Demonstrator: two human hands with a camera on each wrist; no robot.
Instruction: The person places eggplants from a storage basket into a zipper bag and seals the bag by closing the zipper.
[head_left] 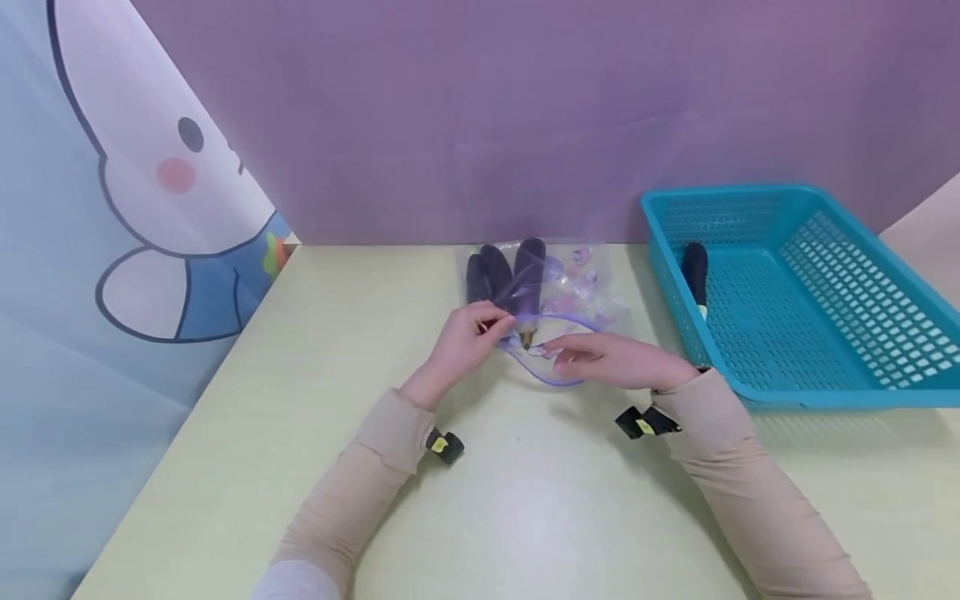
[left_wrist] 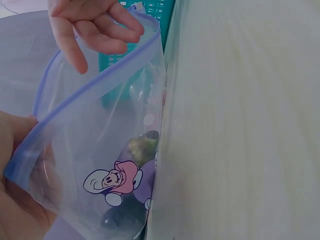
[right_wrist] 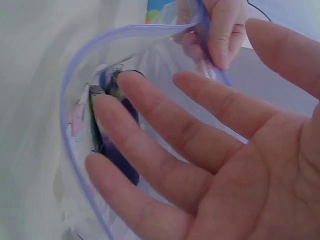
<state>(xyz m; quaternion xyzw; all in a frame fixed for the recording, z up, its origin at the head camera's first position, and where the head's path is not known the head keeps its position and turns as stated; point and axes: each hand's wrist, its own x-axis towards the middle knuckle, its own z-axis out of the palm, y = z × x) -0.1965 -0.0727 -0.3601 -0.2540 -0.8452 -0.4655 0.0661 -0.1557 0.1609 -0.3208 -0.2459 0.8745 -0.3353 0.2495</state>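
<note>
A clear zip bag [head_left: 581, 287] with a purple seal and pink printed figures lies on the table, its mouth spread toward me. Several dark eggplants [head_left: 530, 267] are inside it, side by side at the left. My left hand [head_left: 465, 337] pinches the left end of the bag's rim between thumb and fingers. At the mouth's right side is my right hand [head_left: 615, 358], its fingers extended and slightly spread in the right wrist view, holding nothing. In that view, eggplant stems [right_wrist: 96, 90] show behind its fingers, within the bag.
A teal plastic basket [head_left: 765, 392] stands on the right of the table. One more eggplant [head_left: 695, 271] leans against its left wall. Behind the table hangs a purple cloth [head_left: 450, 125], and a blue cartoon-printed cloth [head_left: 45, 333] covers the left side.
</note>
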